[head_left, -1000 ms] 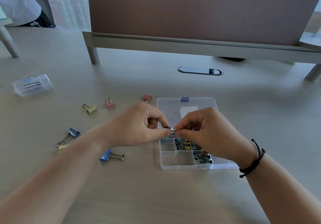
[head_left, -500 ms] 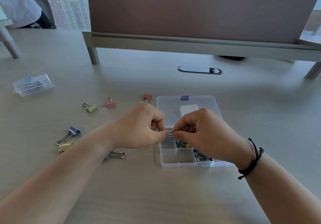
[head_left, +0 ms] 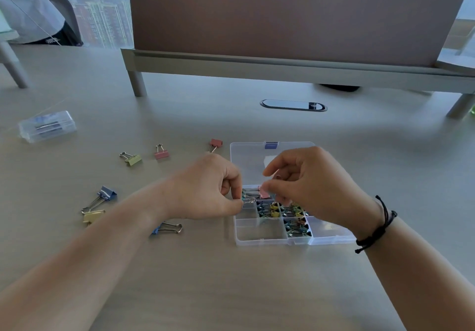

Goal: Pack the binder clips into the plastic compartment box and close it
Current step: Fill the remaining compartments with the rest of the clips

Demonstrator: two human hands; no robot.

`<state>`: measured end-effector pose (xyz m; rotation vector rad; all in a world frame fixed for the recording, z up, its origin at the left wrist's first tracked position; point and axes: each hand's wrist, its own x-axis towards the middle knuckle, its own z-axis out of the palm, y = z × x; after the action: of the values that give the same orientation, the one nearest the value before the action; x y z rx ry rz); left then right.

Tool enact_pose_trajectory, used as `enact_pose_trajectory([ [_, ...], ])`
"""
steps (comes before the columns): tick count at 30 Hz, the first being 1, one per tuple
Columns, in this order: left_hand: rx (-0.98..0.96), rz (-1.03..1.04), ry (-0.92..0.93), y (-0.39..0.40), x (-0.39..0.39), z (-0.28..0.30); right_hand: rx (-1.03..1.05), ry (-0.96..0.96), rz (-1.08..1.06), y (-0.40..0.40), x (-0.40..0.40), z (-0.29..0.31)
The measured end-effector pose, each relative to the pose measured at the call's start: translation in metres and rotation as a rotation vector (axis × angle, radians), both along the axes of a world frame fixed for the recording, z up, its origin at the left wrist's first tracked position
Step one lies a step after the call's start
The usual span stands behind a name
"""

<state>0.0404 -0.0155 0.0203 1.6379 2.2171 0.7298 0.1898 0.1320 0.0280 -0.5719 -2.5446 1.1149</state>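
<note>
Both hands work a pink binder clip (head_left: 264, 193) over the open plastic compartment box (head_left: 262, 239) on the table (head_left: 231, 279).

The left hand (head_left: 208, 188) pinches the clip's wire handles with curled fingers; the right hand (head_left: 312, 185) pinches its pink body, index finger lifted. Several compartments near the box's middle already hold coloured clips, and the lid (head_left: 246, 156) lies flat behind. Left of the box, loose clips lie scattered: a red clip (head_left: 215, 143), a second pink clip (head_left: 161, 154), a green clip (head_left: 132, 159), a blue clip (head_left: 106, 194), a yellow clip (head_left: 93, 216).
</note>
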Motion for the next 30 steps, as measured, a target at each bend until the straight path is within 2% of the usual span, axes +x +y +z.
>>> enact_pose_trajectory([
  [4,-0.018,0.023,0.056,0.002,0.003,-0.003,0.043,0.037,-0.047,0.002,-0.002,-0.004],
  [11,-0.018,0.051,0.076,0.002,0.003,-0.002,0.129,-0.043,0.067,-0.009,-0.004,-0.007],
  [16,-0.031,0.046,0.076,0.002,0.002,-0.002,0.268,-0.103,0.130,-0.014,-0.008,-0.013],
  [30,-0.044,0.015,0.043,0.002,0.002,0.002,0.305,-0.104,0.093,-0.021,-0.007,-0.010],
])
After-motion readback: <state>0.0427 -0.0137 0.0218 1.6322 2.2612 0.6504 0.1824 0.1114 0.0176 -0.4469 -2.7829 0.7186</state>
